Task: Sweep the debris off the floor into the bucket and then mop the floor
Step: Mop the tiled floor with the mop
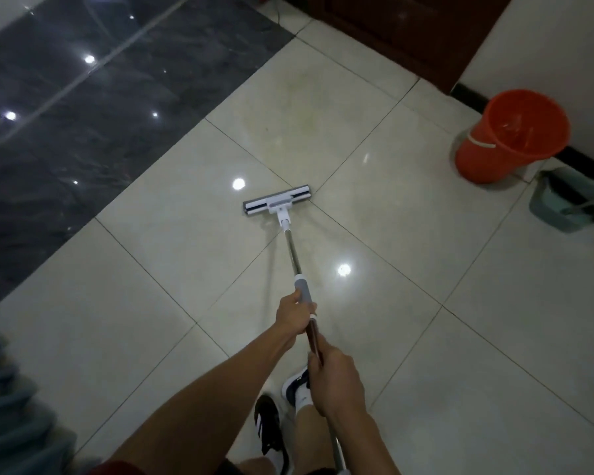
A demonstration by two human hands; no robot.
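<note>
A flat mop (277, 201) is held out over the pale floor tiles (374, 186), its head lying flat on the floor near the centre of the view, at about twelve o'clock from the person. The left hand (294, 315) is wrapped around the grey sleeve of the handle (293, 252), and the right hand (335, 382) is curled around the shaft lower down, nearer the body, at about five o'clock from the left one. Both hands are closed round the pole; no fingers are spread.

The mop is judged to be light and stiff: a thin metal pole with a small plastic head that probably swivels at the joint. The shiny tiles are likely to be slippery when wet, so the head should glide easily, and steady downward pressure is probably needed. The two-handed hold, one hand on the padded sleeve and one behind it, is judged a sound place to grip.

An orange bucket (510, 137) stands against the wall at about two o'clock, well apart from the mop head; something pale and crumpled is seen inside, but it cannot be identified. Just beside it, at about three o'clock, a grey-green dustpan (563, 204) is seen; its contents cannot be made out.
</note>
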